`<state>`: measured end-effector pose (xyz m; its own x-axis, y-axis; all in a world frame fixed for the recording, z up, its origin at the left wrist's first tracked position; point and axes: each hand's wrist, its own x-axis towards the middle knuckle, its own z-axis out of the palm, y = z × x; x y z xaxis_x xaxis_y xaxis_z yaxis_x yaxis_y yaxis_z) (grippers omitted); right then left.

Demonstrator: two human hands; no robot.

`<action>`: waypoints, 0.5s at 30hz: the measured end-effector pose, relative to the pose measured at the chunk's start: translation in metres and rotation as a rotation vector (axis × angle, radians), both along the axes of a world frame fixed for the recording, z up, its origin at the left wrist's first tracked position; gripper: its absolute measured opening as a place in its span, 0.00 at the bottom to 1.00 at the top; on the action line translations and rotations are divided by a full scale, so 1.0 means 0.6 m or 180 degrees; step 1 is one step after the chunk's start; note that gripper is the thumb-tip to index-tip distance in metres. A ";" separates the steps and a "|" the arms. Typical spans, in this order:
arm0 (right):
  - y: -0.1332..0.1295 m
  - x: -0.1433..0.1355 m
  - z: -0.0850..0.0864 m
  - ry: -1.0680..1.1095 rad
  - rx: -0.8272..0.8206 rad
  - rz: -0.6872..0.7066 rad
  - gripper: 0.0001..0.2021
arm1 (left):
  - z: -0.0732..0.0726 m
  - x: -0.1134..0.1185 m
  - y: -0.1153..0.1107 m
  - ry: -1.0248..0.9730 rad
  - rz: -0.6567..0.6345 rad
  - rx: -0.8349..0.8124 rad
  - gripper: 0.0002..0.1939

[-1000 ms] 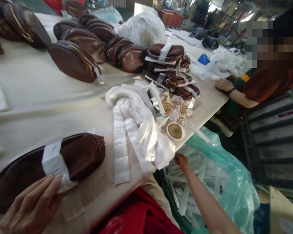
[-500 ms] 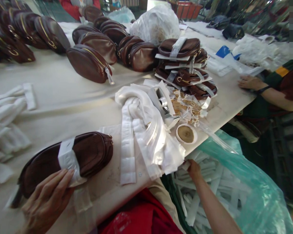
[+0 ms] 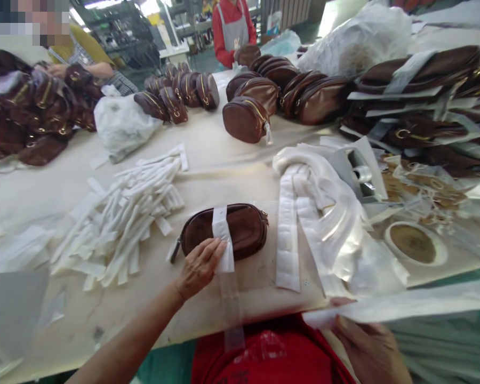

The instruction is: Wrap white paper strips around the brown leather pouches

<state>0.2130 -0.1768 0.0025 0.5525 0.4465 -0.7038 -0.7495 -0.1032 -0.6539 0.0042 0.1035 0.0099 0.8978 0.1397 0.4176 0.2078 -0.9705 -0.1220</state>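
A dark brown zippered pouch (image 3: 246, 229) lies before me with a white band (image 3: 221, 224) across its middle. My left hand (image 3: 202, 264) holds the pouch at its front edge, fingers together over the band's lower part; the thumb is hidden. Below the band, a clear strip (image 3: 232, 306) hangs over the table edge. At the lower right, my right hand (image 3: 364, 336) pinches a long white strip (image 3: 420, 304) that runs out to the right. Between the hands is a bundle of translucent white plastic sleeves (image 3: 324, 213).
Loose white strips (image 3: 124, 213) are heaped at left. Brown pouches (image 3: 246, 117) stand behind, and banded ones are stacked (image 3: 420, 74) at right. A round dish (image 3: 416, 242) and tags (image 3: 408, 186) lie near the right. Two people (image 3: 234, 26) are across the table.
My view has swung left. My right hand has come up from the bag of white strips beside the table, drawing out a long strip. The left hand stays on the pouch.
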 end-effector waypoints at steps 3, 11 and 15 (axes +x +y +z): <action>0.121 -0.045 0.034 0.0139 0.0293 0.0577 0.17 | 0.004 0.007 0.001 -0.0165 -0.0001 0.0033 0.32; 0.276 -0.173 0.002 0.1125 0.0539 0.1677 0.19 | 0.015 0.017 0.008 -0.0161 0.0227 -0.0464 0.17; 0.325 -0.203 -0.010 0.1144 0.0875 0.1839 0.15 | 0.028 0.022 0.010 0.0129 0.0159 -0.0822 0.22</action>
<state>0.0913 0.0185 -0.0038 -0.0684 0.7832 -0.6180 -0.7982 -0.4146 -0.4370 0.0175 0.1098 0.0265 0.9023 0.2817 0.3263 0.2563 -0.9592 0.1193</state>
